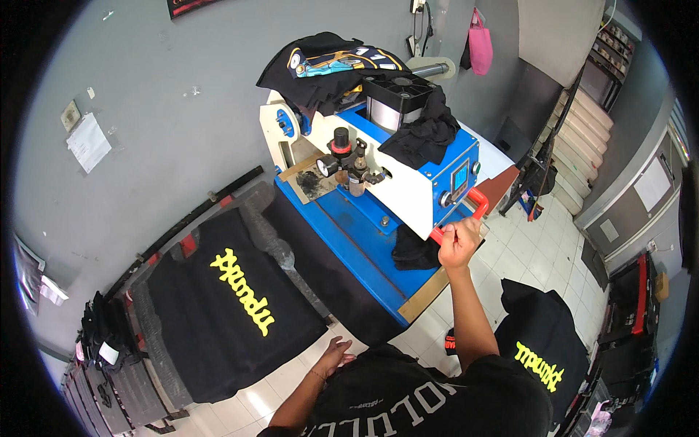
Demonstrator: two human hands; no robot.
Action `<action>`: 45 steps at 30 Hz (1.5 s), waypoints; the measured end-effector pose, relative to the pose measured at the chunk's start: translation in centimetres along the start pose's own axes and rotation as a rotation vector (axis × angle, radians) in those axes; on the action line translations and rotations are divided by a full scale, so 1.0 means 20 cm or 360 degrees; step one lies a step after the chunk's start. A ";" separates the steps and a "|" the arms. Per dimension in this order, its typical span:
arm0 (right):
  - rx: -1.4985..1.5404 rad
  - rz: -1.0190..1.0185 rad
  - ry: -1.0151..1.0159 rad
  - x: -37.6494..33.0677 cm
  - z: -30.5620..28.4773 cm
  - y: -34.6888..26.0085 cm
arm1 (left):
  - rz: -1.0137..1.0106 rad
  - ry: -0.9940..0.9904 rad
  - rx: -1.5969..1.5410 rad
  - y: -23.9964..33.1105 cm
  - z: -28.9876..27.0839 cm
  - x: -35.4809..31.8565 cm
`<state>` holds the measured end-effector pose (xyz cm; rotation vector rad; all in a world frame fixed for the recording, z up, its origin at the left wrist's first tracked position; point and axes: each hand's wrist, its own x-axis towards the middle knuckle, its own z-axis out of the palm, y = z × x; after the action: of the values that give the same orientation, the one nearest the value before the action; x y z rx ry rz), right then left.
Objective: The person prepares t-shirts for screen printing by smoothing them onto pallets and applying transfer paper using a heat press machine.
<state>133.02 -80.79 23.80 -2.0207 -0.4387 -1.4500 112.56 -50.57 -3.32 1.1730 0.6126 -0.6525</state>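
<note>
My right hand (459,242) is closed round the red handle (479,204) at the front of a blue-and-white heat press (411,195). Low in the middle, my left hand (335,357) has its fingers loosely apart and holds nothing. Just beyond it is the near corner of a black T-shirt (196,313) with yellow lettering, spread flat on the left platen. A second black T-shirt (520,317) with similar yellow lettering lies on the right side, near my right forearm. The press head sits over the blue base (349,233), and black cloth (415,249) shows below the handle.
Black garments (426,131) are draped over the top of the press. A pressure gauge (326,167) and regulator stick out from its side. Dark folded clothes (102,328) are at the far left. White floor tiles (561,255) lead to stairs (582,146) at the back right.
</note>
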 end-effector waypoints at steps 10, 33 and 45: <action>0.0037 -0.0206 0.0008 0.02 0.01 0.03 | -0.0303 -0.0398 -0.0507 -0.03 -0.01 0.20; -0.0421 0.0203 -0.0122 0.24 0.01 0.92 | -0.0213 -0.0146 -0.0021 0.00 0.18 0.12; -0.1206 0.0079 -0.0534 0.46 0.01 1.61 | 0.0053 0.0039 -0.0178 -0.02 0.21 -0.05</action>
<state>155.15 -105.85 23.24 -2.8665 0.0600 -1.3654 111.96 -54.58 -1.60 1.0861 0.6410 -0.5697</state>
